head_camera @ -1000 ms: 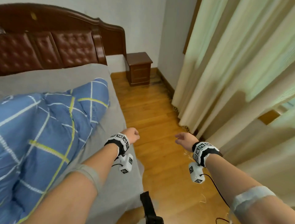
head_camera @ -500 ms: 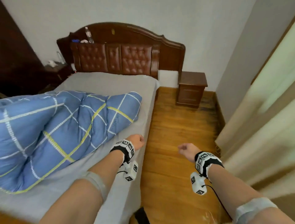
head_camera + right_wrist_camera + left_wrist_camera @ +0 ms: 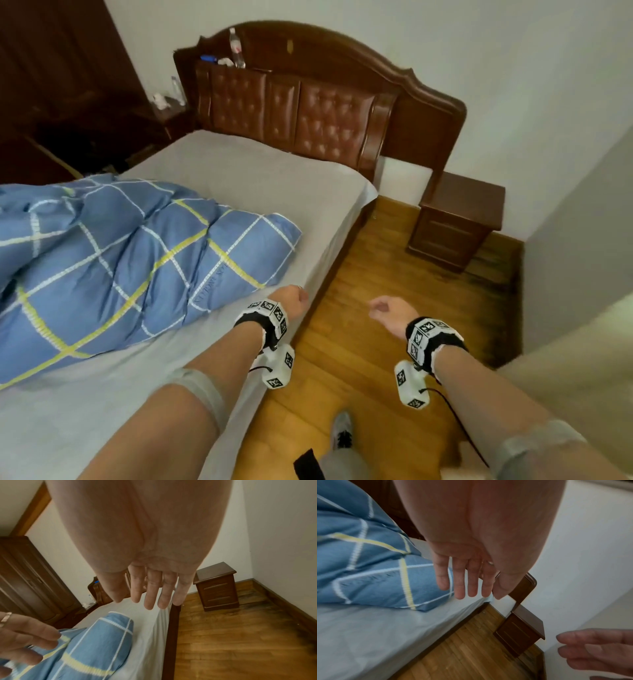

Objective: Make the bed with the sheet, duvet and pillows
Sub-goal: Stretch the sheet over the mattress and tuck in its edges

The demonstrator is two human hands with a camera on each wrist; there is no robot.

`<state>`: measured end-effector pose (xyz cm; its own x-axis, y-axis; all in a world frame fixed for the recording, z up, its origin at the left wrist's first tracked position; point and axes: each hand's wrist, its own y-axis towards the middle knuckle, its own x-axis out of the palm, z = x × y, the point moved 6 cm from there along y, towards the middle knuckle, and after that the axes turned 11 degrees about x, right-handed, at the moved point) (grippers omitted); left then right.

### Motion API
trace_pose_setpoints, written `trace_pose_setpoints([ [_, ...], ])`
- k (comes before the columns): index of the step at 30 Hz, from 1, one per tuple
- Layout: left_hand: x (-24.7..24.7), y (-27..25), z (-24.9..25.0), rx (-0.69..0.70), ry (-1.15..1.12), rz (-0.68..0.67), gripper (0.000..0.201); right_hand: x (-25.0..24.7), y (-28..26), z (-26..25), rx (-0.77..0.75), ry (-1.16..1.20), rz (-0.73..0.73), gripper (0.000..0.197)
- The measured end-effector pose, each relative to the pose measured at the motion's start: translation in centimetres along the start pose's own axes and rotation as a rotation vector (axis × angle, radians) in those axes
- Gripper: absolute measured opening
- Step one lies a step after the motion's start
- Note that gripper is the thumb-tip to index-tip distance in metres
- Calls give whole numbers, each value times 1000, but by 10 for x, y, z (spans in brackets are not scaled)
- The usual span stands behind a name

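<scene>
A blue duvet (image 3: 113, 267) with white and yellow checks lies bunched on the left of the bed, over a grey sheet (image 3: 260, 178) that covers the mattress. No pillow is in view. My left hand (image 3: 294, 301) hovers over the bed's right edge, just right of the duvet's corner (image 3: 423, 607), fingers (image 3: 458, 582) straight and empty. My right hand (image 3: 387, 308) hangs over the wooden floor beside the bed, also empty with fingers (image 3: 150, 596) relaxed. Neither hand touches the bedding.
A dark wooden headboard (image 3: 329, 113) with padded panels holds a bottle (image 3: 236, 48) on its ledge. A bedside cabinet (image 3: 459, 219) stands on the wooden floor (image 3: 370, 274) at the right. A dark wardrobe (image 3: 29, 577) stands left; my foot (image 3: 342, 431) is on the floor.
My view has swung left from the curtains to the bed and headboard. Both hands kept their place in front of me, empty throughout.
</scene>
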<state>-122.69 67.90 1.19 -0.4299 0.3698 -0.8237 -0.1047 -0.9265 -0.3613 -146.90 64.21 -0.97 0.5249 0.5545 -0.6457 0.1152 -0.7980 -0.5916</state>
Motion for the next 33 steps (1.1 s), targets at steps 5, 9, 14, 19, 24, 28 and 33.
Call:
trace_pose_setpoints([
  [5,-28,152,73,36,-5,-70,39,-115,111,22,78,-1,24,43],
  [9,-61,263,114,32,11,-68,38,-191,199,31,129,-12,-16,50],
  [14,-100,408,127,-46,26,-45,38,-278,350,14,73,-73,-34,45],
  [19,-137,532,112,-237,-93,80,39,-352,507,-41,-79,-214,-88,42],
  [24,-170,619,98,-390,-198,103,39,-416,618,-108,-165,-400,-169,40],
  [28,-198,708,70,-423,-218,118,43,-440,721,-159,-221,-517,-185,44],
  [33,-186,856,18,-440,-291,57,48,-440,866,-181,-152,-621,-201,41],
])
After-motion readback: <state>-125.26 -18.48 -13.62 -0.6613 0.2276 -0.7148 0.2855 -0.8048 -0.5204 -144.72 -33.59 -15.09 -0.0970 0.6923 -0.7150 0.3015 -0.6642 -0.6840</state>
